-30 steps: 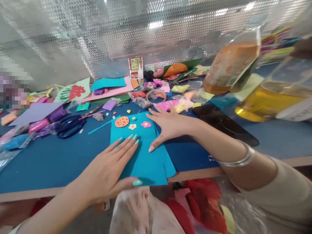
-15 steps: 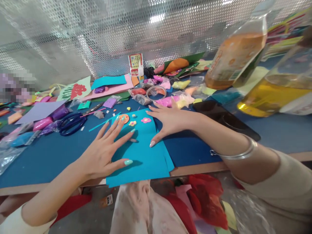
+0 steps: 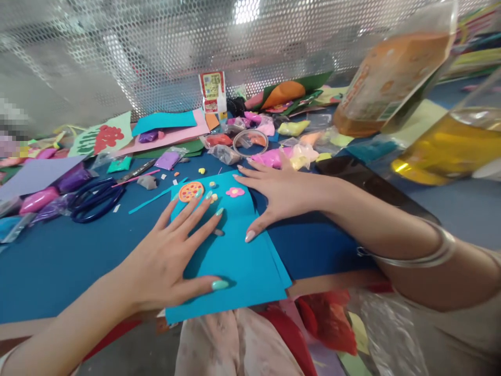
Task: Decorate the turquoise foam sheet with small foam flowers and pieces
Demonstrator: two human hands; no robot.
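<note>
A folded sheet of bright blue paper point(image 3: 235, 266) lies at the table's front edge, its lower end reaching past the edge. My left hand point(image 3: 168, 256) rests on its left side with the fingers spread. Over the right edge of the sheet lies my right hand point(image 3: 277, 193), fingers apart, holding nothing. Near the top of the paper are an orange round piece with coloured dots point(image 3: 190, 191), a pink flower point(image 3: 235, 192) with a yellow middle, and a small yellow flower point(image 3: 213, 198) partly hidden by my left fingers. A small pale piece sits close to them.
Behind the paper lie bagged coloured clay point(image 3: 274, 157), a roll of clear tape point(image 3: 250, 143) and several paper sheets. Dark blue scissors point(image 3: 96, 200) are at left. A black phone-like slab point(image 3: 376, 185) and two bottles, one orange-labelled point(image 3: 395, 78), stand right.
My left hand has slid slightly down and right over the paper, uncovering more of the orange round piece and covering part of the yellow flower. The view has shifted a little.
</note>
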